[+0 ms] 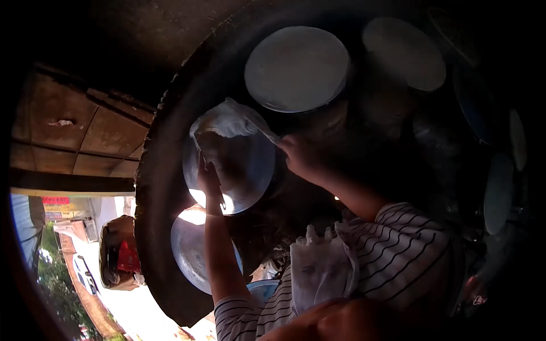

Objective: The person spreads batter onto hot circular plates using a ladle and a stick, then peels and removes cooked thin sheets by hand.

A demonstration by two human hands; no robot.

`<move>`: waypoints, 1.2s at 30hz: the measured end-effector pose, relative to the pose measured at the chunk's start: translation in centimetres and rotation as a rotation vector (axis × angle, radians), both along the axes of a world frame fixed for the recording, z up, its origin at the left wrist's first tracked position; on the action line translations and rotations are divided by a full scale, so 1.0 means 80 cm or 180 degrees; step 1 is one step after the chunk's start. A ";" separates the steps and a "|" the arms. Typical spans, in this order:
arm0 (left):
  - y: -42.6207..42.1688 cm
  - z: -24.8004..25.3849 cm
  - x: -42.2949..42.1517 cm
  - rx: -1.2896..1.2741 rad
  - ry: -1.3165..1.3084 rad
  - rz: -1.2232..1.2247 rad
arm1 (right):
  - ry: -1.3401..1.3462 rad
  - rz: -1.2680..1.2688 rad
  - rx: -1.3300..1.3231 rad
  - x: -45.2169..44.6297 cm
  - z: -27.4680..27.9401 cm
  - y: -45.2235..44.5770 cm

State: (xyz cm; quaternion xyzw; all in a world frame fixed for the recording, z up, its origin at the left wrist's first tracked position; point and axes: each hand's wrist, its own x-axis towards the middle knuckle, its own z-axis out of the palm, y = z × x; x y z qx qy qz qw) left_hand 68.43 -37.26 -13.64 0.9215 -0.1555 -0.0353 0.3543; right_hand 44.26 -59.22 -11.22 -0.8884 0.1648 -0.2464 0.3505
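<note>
A thin, whitish wet-looking sheet [230, 122] is raised and wrinkled over a round metal pan [244, 176]. My left hand [209, 177] reaches over the pan, its fingers closed at the sheet's left edge. At the pan's upper right, my right hand [294, 154] grips the other end of the sheet, which is stretched into a narrow strip there. Much of the pan's shiny inside shows below the sheet. The fingertips of both hands are small and partly in shadow.
Round pale-topped pans [297, 68] [405, 54] stand beyond on the dark round surface, with more along the right. Another metal pan [190, 250] lies beside my left forearm. A whitish bag [321, 273] is near my striped shirt. Bright ground and a red item [128, 257] show at left.
</note>
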 end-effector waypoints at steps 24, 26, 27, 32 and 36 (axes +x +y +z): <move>0.104 0.024 -0.061 0.1016 -0.0669 0.0689 | -0.0214 0.0801 -0.0132 0.129 -0.015 0.027; 0.104 0.028 -0.075 0.1240 -0.0516 0.0757 | -0.0133 0.0474 -0.0658 0.113 -0.001 -0.007; 0.102 0.042 -0.089 0.1143 -0.0408 0.0796 | -0.0218 0.0271 -0.0774 0.103 -0.013 -0.024; 0.108 0.026 -0.116 0.0856 -0.0379 0.1063 | -0.0252 0.0982 -0.0422 0.134 -0.023 0.003; 0.084 0.049 -0.172 0.0582 -0.0047 0.1250 | -0.0075 0.1578 -0.0382 0.177 -0.003 0.024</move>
